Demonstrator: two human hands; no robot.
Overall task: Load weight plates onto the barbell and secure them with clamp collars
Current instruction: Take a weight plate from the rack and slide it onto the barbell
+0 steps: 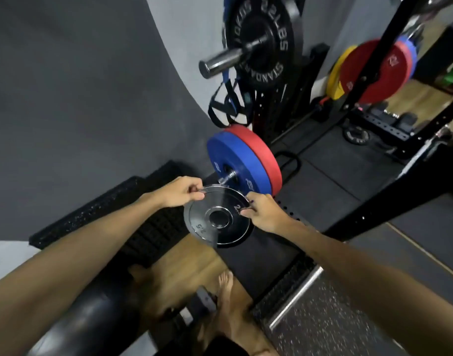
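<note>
Holding small black round metal plate (217, 219) by rim, left hand (180, 191) and right hand (265, 213) pinching; chrome barbell sleeve end (229, 175) just beyond, pointing toward plate's centre hole.

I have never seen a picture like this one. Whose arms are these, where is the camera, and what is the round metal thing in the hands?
The camera sits on a person's head and looks down, so the two arms are that person's own. There is only this one view. The left hand and the right hand pinch the rim of a small grey plate marked 2.5, one hand on each side. Just beyond it, a blue plate and a red plate already sit on the barbell, whose sleeve end sticks out. The small plate is not on the sleeve yet. Below, a bare foot stands on the floor.
</note>
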